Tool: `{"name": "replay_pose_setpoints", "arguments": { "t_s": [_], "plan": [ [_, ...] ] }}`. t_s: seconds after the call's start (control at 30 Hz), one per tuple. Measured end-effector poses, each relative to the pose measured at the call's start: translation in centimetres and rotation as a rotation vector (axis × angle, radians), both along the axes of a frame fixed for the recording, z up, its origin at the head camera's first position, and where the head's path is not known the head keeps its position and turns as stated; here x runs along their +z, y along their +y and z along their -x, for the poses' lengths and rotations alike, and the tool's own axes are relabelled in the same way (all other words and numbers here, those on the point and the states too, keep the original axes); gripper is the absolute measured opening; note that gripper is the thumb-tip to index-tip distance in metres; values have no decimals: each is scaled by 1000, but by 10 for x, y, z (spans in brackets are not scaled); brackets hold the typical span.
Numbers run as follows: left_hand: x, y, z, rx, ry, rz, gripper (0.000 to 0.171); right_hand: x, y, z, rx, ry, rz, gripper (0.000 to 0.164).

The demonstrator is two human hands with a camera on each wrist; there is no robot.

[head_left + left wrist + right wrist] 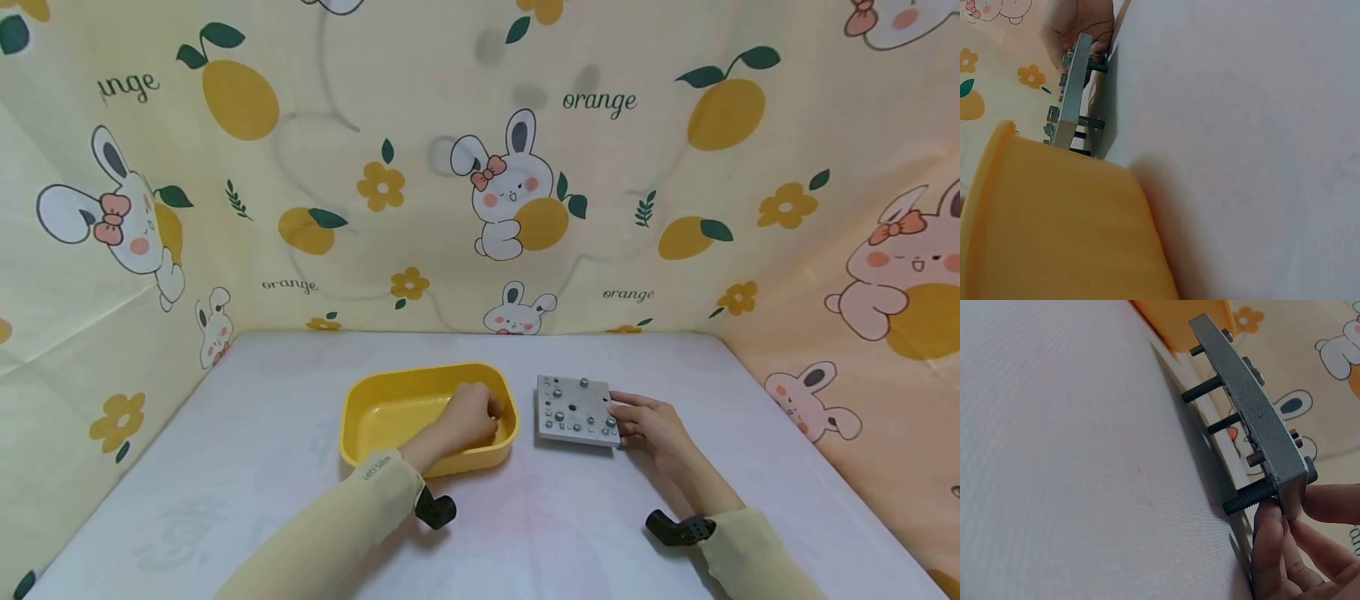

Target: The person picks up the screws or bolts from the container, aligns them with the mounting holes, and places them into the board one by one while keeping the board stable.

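Note:
My left hand (471, 412) reaches into the yellow plastic bin (378, 380) with its fingers bent downward. The bin wall (1066, 219) blocks the left wrist view, and whatever the fingertips touch is hidden. To the right of the bin is a grey metal plate (588, 402) with bolts and screws set in it. My right hand (660, 429) grips the plate by its right edge, thumb above and fingers beneath. Threaded bolt shanks (1204, 389) stick out under the plate in the right wrist view. Whether their ends touch the table cannot be told.
A white cloth covers the table (540, 525). Behind and at both sides hangs a patterned curtain (420, 83) with rabbits and oranges. A black wrist camera (437, 507) is on the left wrist, another black camera (678, 528) on the right.

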State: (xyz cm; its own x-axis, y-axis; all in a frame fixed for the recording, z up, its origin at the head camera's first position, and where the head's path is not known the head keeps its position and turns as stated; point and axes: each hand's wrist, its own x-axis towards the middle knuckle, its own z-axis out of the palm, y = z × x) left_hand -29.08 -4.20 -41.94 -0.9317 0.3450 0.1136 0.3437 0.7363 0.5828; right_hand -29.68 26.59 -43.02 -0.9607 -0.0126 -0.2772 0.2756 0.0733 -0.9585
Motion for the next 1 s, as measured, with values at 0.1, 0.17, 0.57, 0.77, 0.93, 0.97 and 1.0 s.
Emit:
{"name": "replay_pose_setpoints", "arguments": {
  "t_s": [0.1, 0.17, 0.57, 0.77, 0.93, 0.97, 1.0],
  "plan": [
    [0, 0, 1, 0, 7, 10, 12, 0, 1, 0, -4, -3, -4, 53],
    [0, -1, 1, 12, -3, -7, 8, 0, 1, 0, -7, -5, -6, 54],
    [38, 18, -17, 119, 72, -444, 9, 3, 1, -1, -19, -13, -23, 54],
    [49, 67, -32, 95, 135, -749, 15, 2, 2, 1, -7, 14, -23, 53],
    [21, 104, -31, 126, 97, -780, 17, 0, 1, 1, -14, 7, -26, 54],
    [16, 109, -30, 146, 100, -776, 17, 0, 1, 1, -10, 5, -25, 55],
    [10, 113, -29, 171, 109, -768, 16, 0, 0, 1, -9, 4, -21, 55]
  ]
}}
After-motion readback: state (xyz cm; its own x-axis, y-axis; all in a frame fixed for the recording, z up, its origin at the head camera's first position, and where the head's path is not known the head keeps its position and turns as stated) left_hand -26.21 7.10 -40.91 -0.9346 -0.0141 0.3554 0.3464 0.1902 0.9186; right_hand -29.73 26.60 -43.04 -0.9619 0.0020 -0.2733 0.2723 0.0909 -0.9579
